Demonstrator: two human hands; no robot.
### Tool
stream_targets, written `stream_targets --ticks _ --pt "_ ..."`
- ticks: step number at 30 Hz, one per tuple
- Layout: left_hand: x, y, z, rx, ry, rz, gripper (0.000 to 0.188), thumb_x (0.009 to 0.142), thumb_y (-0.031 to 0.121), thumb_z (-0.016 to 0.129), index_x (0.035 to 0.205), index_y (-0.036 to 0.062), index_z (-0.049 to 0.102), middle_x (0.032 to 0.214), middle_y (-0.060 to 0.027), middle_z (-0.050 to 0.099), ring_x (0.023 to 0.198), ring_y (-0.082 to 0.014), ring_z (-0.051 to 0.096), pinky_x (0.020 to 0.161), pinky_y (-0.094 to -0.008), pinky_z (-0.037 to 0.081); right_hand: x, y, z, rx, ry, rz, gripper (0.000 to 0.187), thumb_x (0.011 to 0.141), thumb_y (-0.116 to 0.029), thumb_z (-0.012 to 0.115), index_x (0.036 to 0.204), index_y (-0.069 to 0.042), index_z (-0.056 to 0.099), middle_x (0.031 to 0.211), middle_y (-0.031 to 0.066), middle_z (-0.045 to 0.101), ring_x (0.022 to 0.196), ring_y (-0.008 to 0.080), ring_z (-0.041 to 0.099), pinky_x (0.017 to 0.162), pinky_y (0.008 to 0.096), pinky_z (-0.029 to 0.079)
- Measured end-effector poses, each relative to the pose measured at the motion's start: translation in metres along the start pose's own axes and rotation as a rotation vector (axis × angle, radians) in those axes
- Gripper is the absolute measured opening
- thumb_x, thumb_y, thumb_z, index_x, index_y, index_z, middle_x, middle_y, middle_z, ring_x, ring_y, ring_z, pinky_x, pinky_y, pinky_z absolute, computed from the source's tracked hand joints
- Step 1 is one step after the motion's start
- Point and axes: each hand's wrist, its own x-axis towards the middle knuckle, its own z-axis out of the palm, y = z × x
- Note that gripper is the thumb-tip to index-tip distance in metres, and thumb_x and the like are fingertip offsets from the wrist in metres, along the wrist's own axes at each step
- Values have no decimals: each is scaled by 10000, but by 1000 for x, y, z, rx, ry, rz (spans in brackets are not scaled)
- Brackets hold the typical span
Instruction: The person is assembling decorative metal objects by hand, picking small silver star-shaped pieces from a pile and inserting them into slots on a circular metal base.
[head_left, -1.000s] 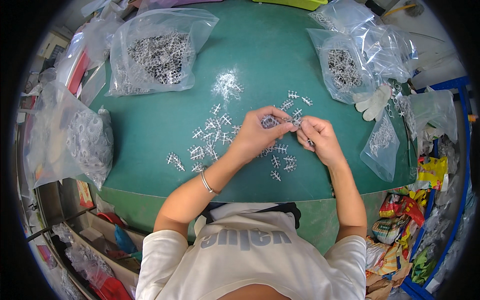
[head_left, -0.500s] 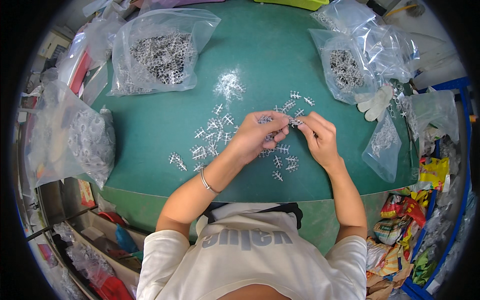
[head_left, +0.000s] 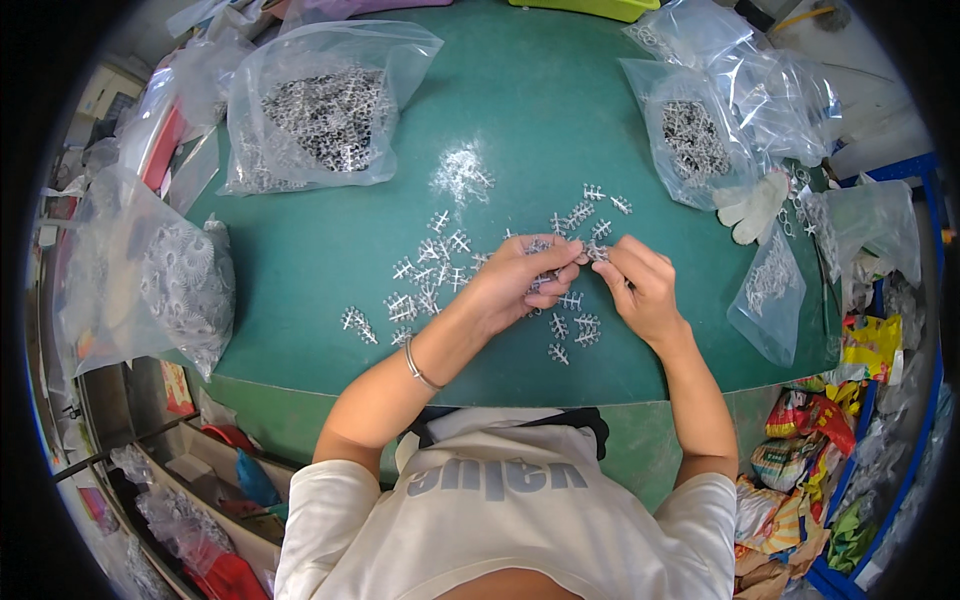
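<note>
My left hand [head_left: 522,275] is closed around several small silver branched metal pieces, with its thumb and forefinger pinched at their tips. Close beside it, my right hand [head_left: 640,285] pinches one branched metal piece [head_left: 597,254] by its edge, so the piece sits between the two hands. More such pieces [head_left: 428,272] lie loose on the green table [head_left: 330,240] to the left of my left hand. Others are scattered beyond my hands and just below them [head_left: 558,353]. The palm of my left hand and the pieces inside it are partly hidden by the fingers.
A large clear bag of metal pieces [head_left: 330,120] stands at the far left, and a bag of silvery ring-shaped parts [head_left: 187,290] nearer. At the right lie another filled bag [head_left: 692,140], a white glove [head_left: 750,207] and a small clear bag [head_left: 770,290]. White powder [head_left: 462,172] marks the table.
Both hands have shifted very slightly down and to the right, still meeting at the fingertips. The piece between them has turned a little. The loose pieces lie as before.
</note>
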Motion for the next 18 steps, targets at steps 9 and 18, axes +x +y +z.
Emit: stream_targets --ticks 9,18 --pt "-7 -12 19 423 150 284 183 926 213 533 853 45 541 637 25 468 534 -27 379 444 -182 283 -10 0 11 548 34 393 121 854 -63 593 823 54 606 597 97 531 477 178 507 491 281 418" --pt "1 -7 -1 -2 -52 -32 175 913 192 540 833 38 559 635 5 479 507 -46 370 444 -182 281 -5 -3 8 -25 65 71 93 828 -20 592 789 63 578 665 146 554 546 257 553 493 315 425"
